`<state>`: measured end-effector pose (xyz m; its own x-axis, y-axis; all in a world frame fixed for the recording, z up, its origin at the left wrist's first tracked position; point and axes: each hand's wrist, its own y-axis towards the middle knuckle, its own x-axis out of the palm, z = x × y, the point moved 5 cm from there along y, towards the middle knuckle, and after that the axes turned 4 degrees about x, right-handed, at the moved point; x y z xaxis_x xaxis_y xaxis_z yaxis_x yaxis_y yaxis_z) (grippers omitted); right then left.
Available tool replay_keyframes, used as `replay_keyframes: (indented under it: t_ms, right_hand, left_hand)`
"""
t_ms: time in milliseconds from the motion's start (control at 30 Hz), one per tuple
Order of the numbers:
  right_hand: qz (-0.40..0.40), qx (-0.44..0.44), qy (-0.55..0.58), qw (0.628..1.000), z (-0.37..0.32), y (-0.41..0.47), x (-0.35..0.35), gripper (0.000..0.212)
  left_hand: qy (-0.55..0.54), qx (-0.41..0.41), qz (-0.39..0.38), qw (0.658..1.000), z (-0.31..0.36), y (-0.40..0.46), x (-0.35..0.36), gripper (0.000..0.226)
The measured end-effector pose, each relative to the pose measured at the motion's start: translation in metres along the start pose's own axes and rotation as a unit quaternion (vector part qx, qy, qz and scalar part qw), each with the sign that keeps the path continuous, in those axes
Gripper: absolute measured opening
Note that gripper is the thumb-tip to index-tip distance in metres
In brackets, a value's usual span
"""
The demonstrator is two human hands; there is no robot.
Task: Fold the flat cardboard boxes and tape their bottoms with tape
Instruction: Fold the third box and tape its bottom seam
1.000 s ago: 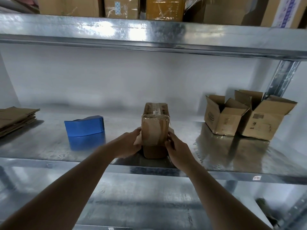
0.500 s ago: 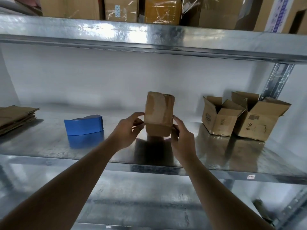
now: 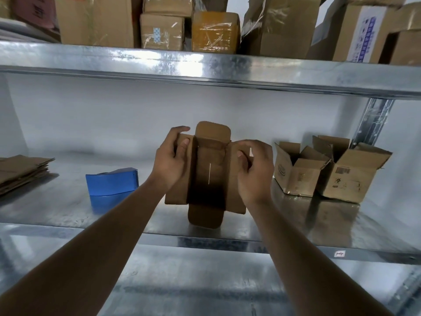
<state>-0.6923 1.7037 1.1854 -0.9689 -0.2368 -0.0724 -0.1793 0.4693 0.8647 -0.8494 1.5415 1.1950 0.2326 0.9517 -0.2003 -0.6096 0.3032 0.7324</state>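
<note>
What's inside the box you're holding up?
Nothing shows inside the open cardboard box: just bare brown walls, with a thin bright slit along the bottom seam. The near end is in deep shadow, so that part can't be checked. The left hand and right hand grip its side flaps.

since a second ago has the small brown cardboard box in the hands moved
Yes. The small brown cardboard box then stood on the metal shelf; now both hands hold it lifted off the shelf, turned open side up, beside the unmoved blue tape dispenser.

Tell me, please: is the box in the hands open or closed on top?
Open. The box shows its dark, empty inside, and all four top flaps are spread outward while the left hand and right hand grip its sides.
</note>
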Motion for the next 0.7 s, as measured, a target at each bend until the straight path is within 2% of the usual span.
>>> replay_keyframes:
  t_ms: [133, 233, 300, 367, 400, 467, 600, 700]
  right_hand:
    - [-0.040, 0.069, -0.030, 0.996, 0.012, -0.001, 0.004, 0.016]
    - [-0.135, 0.062, -0.109, 0.983, 0.018, 0.000, 0.017, 0.033]
    - [-0.183, 0.047, -0.197, 0.962, 0.022, -0.002, 0.025, 0.035]
    - [-0.176, -0.004, -0.307, 0.935, 0.022, -0.003, 0.030, 0.032]
    - [-0.179, -0.025, -0.350, 0.919, 0.020, -0.003, 0.031, 0.031]
    - [-0.219, -0.032, -0.378, 0.899, 0.022, 0.000, 0.036, 0.031]
    - [-0.311, 0.038, -0.336, 0.888, 0.031, 0.003, 0.048, 0.034]
    - [-0.354, 0.061, -0.313, 0.879, 0.040, -0.005, 0.059, 0.040]
  left_hand:
    - [0.075, -0.084, -0.018, 0.993, -0.014, 0.002, 0.006, 0.025]
    - [0.209, -0.034, -0.012, 0.977, -0.012, 0.000, 0.009, 0.026]
    - [0.330, 0.019, -0.059, 0.942, -0.014, 0.000, 0.016, 0.039]
    - [0.423, 0.056, -0.148, 0.892, -0.019, -0.002, 0.026, 0.057]
    - [0.434, 0.058, -0.183, 0.880, -0.021, -0.004, 0.028, 0.062]
    - [0.413, 0.053, -0.241, 0.877, -0.026, -0.007, 0.032, 0.071]
    - [0.340, -0.021, -0.363, 0.867, -0.036, -0.011, 0.036, 0.099]
    - [0.295, -0.063, -0.397, 0.867, -0.045, -0.011, 0.034, 0.116]
